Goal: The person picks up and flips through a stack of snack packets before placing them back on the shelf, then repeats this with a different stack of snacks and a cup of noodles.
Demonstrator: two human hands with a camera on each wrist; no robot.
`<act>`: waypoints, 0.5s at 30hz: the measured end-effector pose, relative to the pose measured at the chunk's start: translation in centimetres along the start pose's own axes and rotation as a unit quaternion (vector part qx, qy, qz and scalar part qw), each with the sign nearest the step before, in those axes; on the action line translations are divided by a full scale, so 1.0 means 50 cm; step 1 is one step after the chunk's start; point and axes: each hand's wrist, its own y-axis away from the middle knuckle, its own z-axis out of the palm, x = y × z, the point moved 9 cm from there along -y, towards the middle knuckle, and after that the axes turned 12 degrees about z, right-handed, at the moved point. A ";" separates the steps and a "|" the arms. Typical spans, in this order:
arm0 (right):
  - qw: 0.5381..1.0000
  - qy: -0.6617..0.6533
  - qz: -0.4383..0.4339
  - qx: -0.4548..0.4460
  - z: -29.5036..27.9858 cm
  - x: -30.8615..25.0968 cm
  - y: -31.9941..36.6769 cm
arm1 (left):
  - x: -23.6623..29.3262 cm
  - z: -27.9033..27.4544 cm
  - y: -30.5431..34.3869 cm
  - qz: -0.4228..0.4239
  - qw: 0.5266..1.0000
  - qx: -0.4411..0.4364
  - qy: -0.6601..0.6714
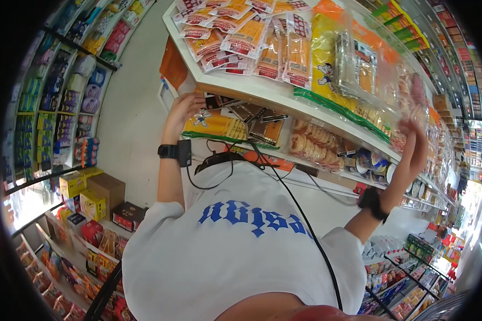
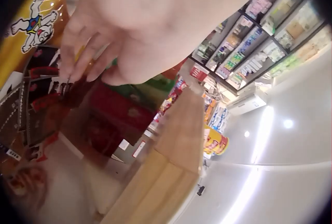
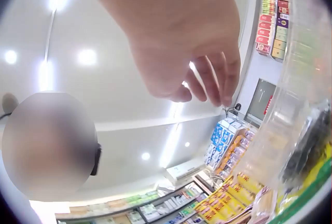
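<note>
My left hand (image 1: 185, 107) reaches up to the white shelf (image 1: 262, 95). Its straight fingertips (image 2: 67, 76) touch the top edges of dark brown and red snack packets (image 2: 31, 110) hanging under the shelf edge (image 1: 251, 115), next to a yellow bag with a cartoon figure (image 1: 211, 124). My right hand (image 1: 415, 143) is raised further along the shelf, beside a large clear plastic bag of yellow and orange snacks (image 1: 359, 69). In the right wrist view its fingers (image 3: 218, 79) hang loosely curled and hold nothing, with the clear bag (image 3: 301, 105) just to their right.
Red and orange snack packs (image 1: 235, 32) cover the shelf top, and a bag of round biscuits (image 1: 316, 144) hangs below. Cardboard boxes (image 1: 99, 192) stand on the aisle floor (image 1: 139, 96). Stocked shelving (image 1: 53, 96) lines the far side.
</note>
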 end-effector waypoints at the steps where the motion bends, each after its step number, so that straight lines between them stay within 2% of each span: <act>1: 0.999 -0.009 0.002 -0.043 -0.003 0.006 0.051 | -0.027 -0.018 -0.012 -0.016 0.999 0.030 0.022; 4: 0.983 -0.074 0.050 -0.159 0.029 0.049 0.177 | -0.089 -0.024 -0.048 -0.024 0.992 0.100 -0.072; 6: 0.977 -0.081 0.110 -0.166 0.048 0.092 0.229 | -0.123 -0.013 -0.091 -0.022 0.981 0.103 -0.160; 9: 0.969 -0.072 0.191 -0.139 0.045 0.136 0.299 | -0.176 -0.009 -0.168 0.046 0.973 0.034 -0.222; 12: 0.967 -0.066 0.221 -0.112 0.024 0.170 0.341 | -0.160 0.035 -0.215 0.139 0.892 0.005 -0.430; 13: 0.965 -0.069 0.230 -0.101 0.016 0.176 0.350 | -0.217 0.034 -0.237 0.065 0.934 -0.048 -0.349; 15: 0.964 -0.070 0.243 -0.078 0.003 0.184 0.363 | -0.231 0.029 -0.271 0.172 0.821 -0.019 -0.544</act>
